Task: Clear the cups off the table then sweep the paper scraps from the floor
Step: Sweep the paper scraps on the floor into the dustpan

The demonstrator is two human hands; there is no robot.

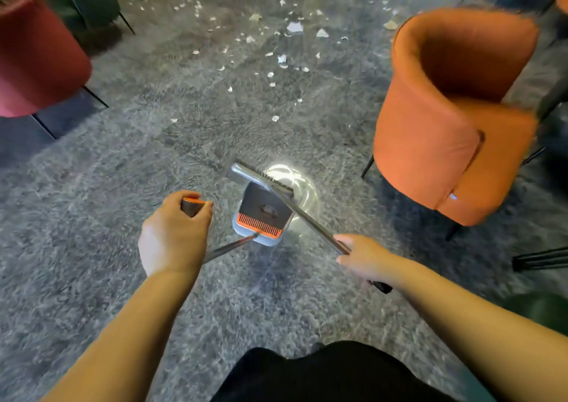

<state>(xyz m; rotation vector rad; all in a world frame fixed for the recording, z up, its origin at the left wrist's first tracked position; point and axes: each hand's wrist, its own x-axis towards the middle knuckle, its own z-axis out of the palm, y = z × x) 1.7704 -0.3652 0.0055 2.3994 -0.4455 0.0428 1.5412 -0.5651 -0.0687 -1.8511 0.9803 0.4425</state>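
Both forearms outstretched — left hand (173, 235) grips dustpan handle (193, 206).

Paper scraps (276, 33) lie on the floor (123, 171) beyond the dustpan (261, 217), between two chairs (455, 110).

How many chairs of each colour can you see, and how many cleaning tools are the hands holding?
Orange chairs: 1, the orange chair
Red chairs: 1, the red chair
Cleaning tools: 2, the broom in the right hand and the dustpan held by the left hand
Total: 4
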